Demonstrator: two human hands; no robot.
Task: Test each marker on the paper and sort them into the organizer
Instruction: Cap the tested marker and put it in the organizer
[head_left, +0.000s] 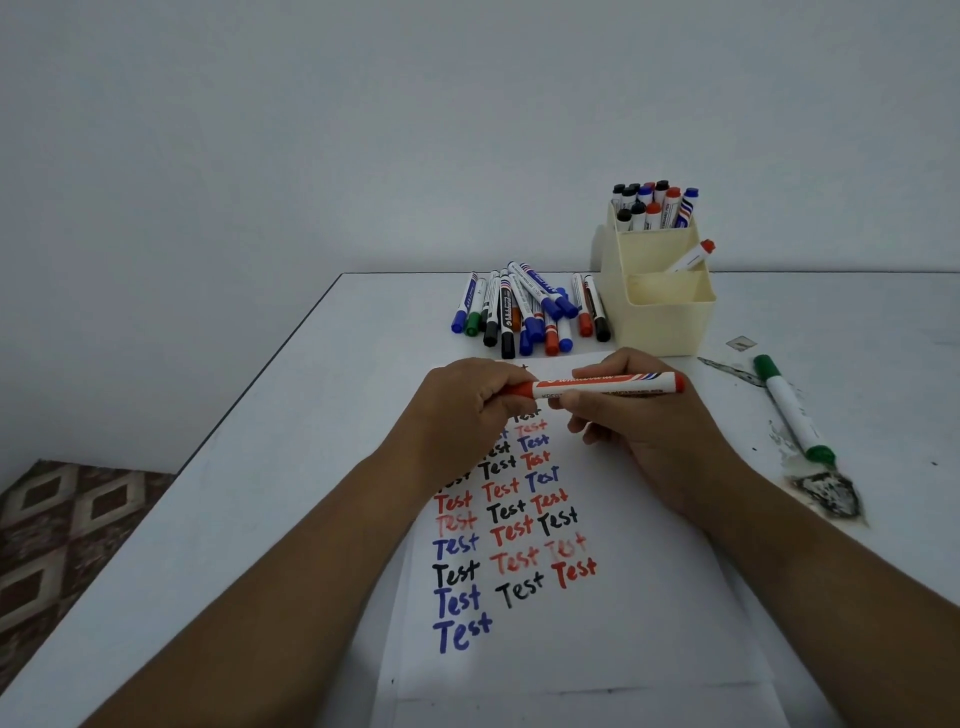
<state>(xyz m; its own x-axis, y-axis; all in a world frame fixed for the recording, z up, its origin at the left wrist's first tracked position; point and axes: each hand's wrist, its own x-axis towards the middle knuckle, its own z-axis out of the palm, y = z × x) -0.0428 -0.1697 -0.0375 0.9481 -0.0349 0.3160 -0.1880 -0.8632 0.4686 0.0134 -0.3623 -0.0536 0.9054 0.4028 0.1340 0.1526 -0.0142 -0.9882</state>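
Red marker (597, 387) level, pinched by left hand (462, 410) (cap end), right hand (639, 415)

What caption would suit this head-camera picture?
Both hands hold a red marker over paper covered in "Test" scribbles, beside a cream organizer.

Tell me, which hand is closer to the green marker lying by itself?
Right. The right hand sits just left of the green marker, holding the red marker; the left hand grips its cap end, farther away.
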